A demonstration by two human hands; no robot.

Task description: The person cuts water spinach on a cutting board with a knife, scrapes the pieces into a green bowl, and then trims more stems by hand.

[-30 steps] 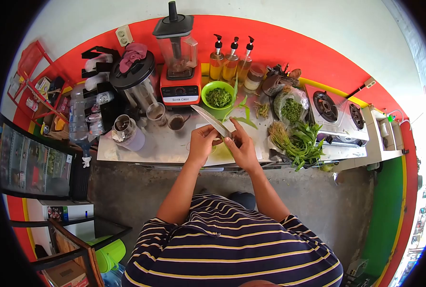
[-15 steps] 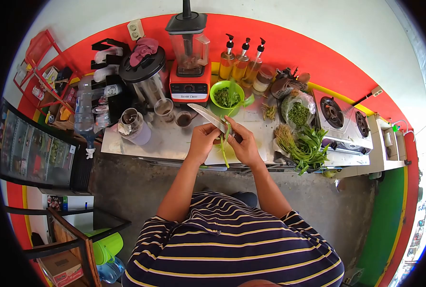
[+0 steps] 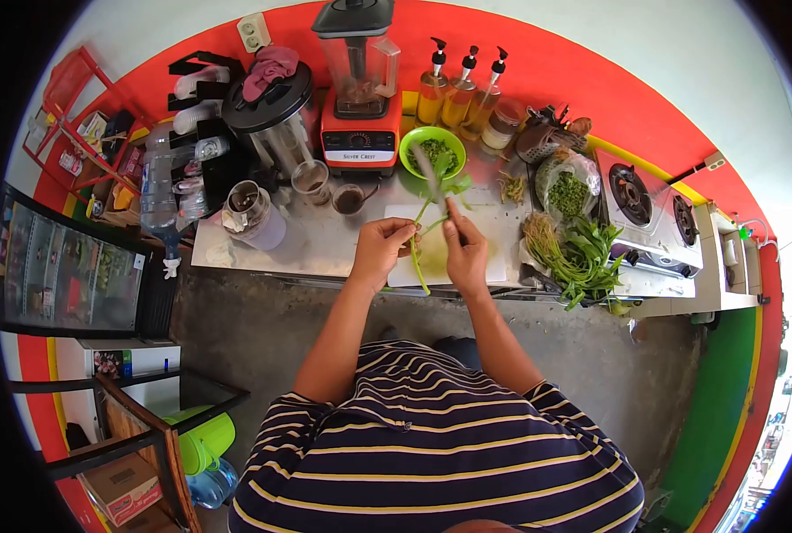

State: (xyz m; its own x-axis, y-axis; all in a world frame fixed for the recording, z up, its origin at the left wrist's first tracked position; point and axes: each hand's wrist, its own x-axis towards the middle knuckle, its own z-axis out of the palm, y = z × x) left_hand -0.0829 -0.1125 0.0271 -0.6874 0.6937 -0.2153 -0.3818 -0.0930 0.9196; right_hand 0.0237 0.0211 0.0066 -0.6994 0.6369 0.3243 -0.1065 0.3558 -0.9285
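Pinched in my left hand [image 3: 383,252] is a green stem [image 3: 422,274] of a leafy vegetable, held above the counter. Its lower end points toward me, and leaves [image 3: 456,186] show at the far end. My right hand [image 3: 466,252] grips a knife [image 3: 428,169], whose blurred blade points up and away, over the edge of a green bowl [image 3: 406,149]. Chopped greens [image 3: 440,149] lie inside the bowl. Beneath both hands sits a white cutting board [image 3: 491,269]. To the right lies a bunch of leafy stems [image 3: 583,258].
A red blender [image 3: 359,142], pump bottles [image 3: 459,98] and a steel container [image 3: 276,129] line the back wall. Cups [image 3: 311,181] stand left of the board. At the right are a plastic bag of greens [image 3: 568,192] and a gas stove [image 3: 632,191].
My right hand now holds the knife apart from my left hand, its blade swung from pointing left to over the bowl. The stem stays in my left hand. The view has shifted slightly.
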